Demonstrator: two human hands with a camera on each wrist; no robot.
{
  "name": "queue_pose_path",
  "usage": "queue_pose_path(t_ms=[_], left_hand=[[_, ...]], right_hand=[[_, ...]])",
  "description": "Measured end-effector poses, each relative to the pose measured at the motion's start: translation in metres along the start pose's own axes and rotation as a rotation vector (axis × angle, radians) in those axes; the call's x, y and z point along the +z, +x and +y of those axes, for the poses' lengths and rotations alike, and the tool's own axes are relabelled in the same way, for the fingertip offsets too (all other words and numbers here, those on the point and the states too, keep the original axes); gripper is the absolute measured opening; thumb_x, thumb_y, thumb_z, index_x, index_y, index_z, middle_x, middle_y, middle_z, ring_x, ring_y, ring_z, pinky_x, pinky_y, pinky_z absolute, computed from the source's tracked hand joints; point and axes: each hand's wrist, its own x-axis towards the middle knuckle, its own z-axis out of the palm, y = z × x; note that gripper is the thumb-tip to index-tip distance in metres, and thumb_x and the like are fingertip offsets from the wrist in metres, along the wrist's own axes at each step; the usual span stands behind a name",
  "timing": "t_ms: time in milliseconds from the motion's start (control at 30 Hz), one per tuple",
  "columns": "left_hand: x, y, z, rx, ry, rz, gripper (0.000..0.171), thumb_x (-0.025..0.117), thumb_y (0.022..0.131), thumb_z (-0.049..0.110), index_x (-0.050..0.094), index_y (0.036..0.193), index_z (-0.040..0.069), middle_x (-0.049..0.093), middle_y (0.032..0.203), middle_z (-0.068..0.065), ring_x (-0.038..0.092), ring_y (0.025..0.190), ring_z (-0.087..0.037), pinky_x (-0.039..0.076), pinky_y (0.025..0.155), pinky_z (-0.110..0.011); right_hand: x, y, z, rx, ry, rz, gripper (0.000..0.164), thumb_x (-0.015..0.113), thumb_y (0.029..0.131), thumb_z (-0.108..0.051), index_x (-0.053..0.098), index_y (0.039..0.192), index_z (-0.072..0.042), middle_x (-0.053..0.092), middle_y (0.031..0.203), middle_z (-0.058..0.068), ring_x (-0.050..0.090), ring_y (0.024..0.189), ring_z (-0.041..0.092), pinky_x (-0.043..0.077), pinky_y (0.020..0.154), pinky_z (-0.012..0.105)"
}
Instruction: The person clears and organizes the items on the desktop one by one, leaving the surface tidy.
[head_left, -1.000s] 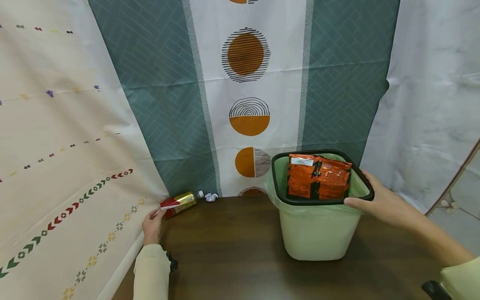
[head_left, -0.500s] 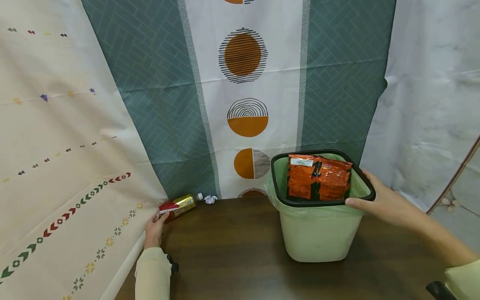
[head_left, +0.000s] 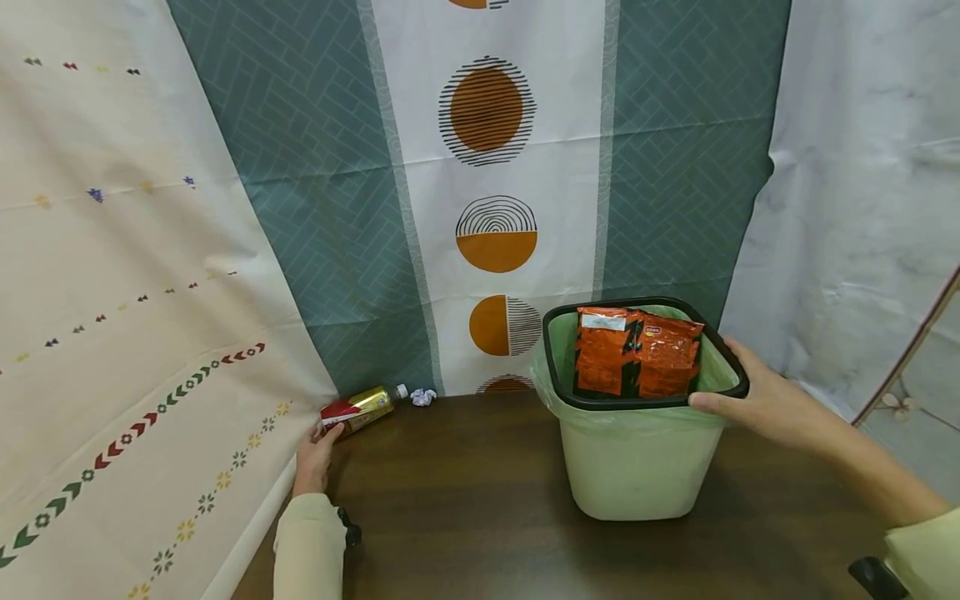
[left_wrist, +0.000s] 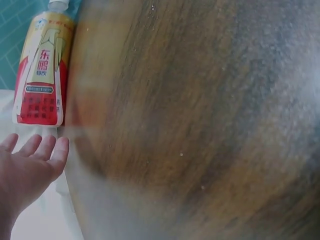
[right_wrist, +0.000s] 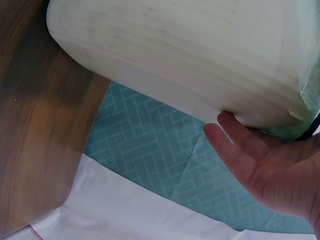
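Observation:
A red and gold drink bottle (head_left: pixel 362 411) with a clear cap lies on its side at the back left of the table. My left hand (head_left: pixel 315 458) is at the bottle's base end. In the left wrist view, the loosely extended fingers (left_wrist: pixel 31 146) stop just short of the red bottom of the bottle. A pale green trash bin (head_left: pixel 637 467) with a black rim and green liner stands at right. My right hand (head_left: pixel 772 408) grips its right rim, thumb on top and fingers against the outside. Orange-red snack wrappers (head_left: pixel 637 354) sit inside the bin.
A crumpled white paper ball (head_left: pixel 423 397) lies beside the bottle cap, close to the back cloth (head_left: pixel 375 250). A patterned cream cloth (head_left: pixel 187 417) hangs along the left edge of the brown table (head_left: pixel 465 483). White cloth (head_left: pixel 847 208) hangs at right.
My left hand has shifted slightly right, its fingertips now at the bottle's base end. The bottle, bin and right hand stay nearly in place; the head view has shifted a little.

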Motion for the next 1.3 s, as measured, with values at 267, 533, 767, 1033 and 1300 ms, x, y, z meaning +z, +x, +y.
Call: queue_pose_path(t_ms=[267, 533, 767, 1033, 1300], left_hand=[[0.005, -0.014, -0.004, 0.042, 0.032, 0.002, 0.075, 0.059, 0.100, 0.030, 0.021, 0.154, -0.006, 0.028, 0.153, -0.030, 0.027, 0.141, -0.042, 0.022, 0.116, -0.052], [0.013, -0.026, -0.011, 0.040, 0.012, -0.003, 0.064, 0.059, 0.100, 0.037, 0.043, 0.143, -0.008, 0.064, 0.121, -0.018, 0.053, 0.120, -0.036, 0.042, 0.101, -0.045], [0.007, -0.032, -0.001, 0.085, 0.082, 0.065, 0.072, 0.064, 0.097, 0.032, 0.032, 0.149, -0.006, 0.037, 0.143, -0.028, 0.038, 0.127, -0.039, 0.033, 0.106, -0.050], [0.013, -0.018, 0.002, 0.078, 0.127, -0.011, 0.086, 0.068, 0.094, 0.021, 0.014, 0.155, -0.006, 0.020, 0.155, -0.033, 0.023, 0.141, -0.046, 0.022, 0.115, -0.055], [0.025, -0.009, 0.000, 0.105, 0.124, -0.052, 0.084, 0.067, 0.091, 0.007, 0.012, 0.152, -0.012, 0.024, 0.151, -0.037, 0.026, 0.139, -0.047, 0.025, 0.113, -0.054]], right_hand=[[-0.001, 0.000, 0.000, -0.003, 0.004, 0.000, 0.107, 0.061, 0.095, -0.050, -0.012, 0.155, 0.002, 0.015, 0.148, 0.047, 0.032, 0.125, 0.066, 0.037, 0.090, 0.073], [-0.003, -0.003, 0.002, 0.005, -0.020, 0.021, 0.108, 0.060, 0.094, -0.052, -0.011, 0.155, 0.003, 0.014, 0.148, 0.047, 0.031, 0.125, 0.066, 0.035, 0.091, 0.073], [-0.001, -0.003, -0.002, -0.010, 0.006, 0.000, 0.108, 0.060, 0.095, -0.052, -0.013, 0.155, 0.002, 0.007, 0.152, 0.044, 0.026, 0.128, 0.066, 0.032, 0.092, 0.074], [0.002, -0.002, -0.005, -0.034, 0.026, 0.029, 0.108, 0.064, 0.094, -0.049, -0.009, 0.156, 0.001, 0.012, 0.153, 0.042, 0.026, 0.131, 0.063, 0.031, 0.096, 0.072], [0.001, -0.002, -0.003, -0.011, -0.005, 0.028, 0.108, 0.062, 0.094, -0.052, -0.008, 0.155, 0.003, 0.016, 0.149, 0.046, 0.031, 0.127, 0.064, 0.034, 0.093, 0.073]])
